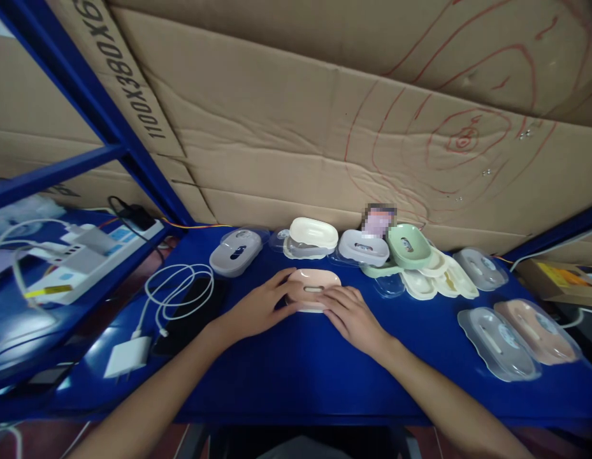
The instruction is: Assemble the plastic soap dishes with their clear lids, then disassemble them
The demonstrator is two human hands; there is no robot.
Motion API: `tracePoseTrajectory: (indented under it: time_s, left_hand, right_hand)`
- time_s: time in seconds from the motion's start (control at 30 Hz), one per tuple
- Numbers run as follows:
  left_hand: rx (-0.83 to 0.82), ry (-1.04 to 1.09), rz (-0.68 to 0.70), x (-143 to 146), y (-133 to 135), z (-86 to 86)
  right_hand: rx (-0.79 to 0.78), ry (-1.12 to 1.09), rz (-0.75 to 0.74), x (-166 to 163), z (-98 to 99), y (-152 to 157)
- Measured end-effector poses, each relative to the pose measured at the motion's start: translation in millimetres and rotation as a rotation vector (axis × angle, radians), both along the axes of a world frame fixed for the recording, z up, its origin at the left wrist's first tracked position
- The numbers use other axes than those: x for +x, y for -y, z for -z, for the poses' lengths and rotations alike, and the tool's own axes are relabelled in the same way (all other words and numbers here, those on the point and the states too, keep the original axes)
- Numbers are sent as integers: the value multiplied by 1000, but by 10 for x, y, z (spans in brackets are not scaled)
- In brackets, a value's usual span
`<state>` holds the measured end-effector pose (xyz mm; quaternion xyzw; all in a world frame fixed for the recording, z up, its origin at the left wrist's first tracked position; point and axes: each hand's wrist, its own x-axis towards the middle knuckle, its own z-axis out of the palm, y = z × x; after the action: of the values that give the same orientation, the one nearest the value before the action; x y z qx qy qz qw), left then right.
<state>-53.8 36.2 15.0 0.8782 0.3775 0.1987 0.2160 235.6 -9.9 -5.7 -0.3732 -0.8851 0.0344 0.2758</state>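
A pink oval soap dish (313, 284) lies on the blue table (300, 363) in front of me. My left hand (260, 306) grips its left end with curled fingers. My right hand (353, 315) rests on its right side, fingers over the front edge. Behind it stands a row of similar dishes: a grey one (235, 252), a cream one (313, 234), a grey-lilac one (362, 246) and a green one (409, 245).
Several cream, clear and pink dishes (515, 335) lie at the right. A white charger with coiled cable (181, 290) and a dark phone (190, 312) lie at the left. A power strip (85, 258) sits on the left shelf. Cardboard sheets (324, 115) form the back wall.
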Motion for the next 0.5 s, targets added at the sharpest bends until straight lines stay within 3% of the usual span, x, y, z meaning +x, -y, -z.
tracePoseTrajectory:
  time_s: [0.2,0.3,0.5]
  left_hand:
    - [156,59,-225,-56,-248,61]
    - [256,-33,-329,-51,-461,52]
    - [254,-145,-243,49,-923,1]
  right_hand:
    - [95,58,-11,-27,-33,14]
    - [103,76,-14,-17,-23,14]
    - [72,52,-21,22,10,7]
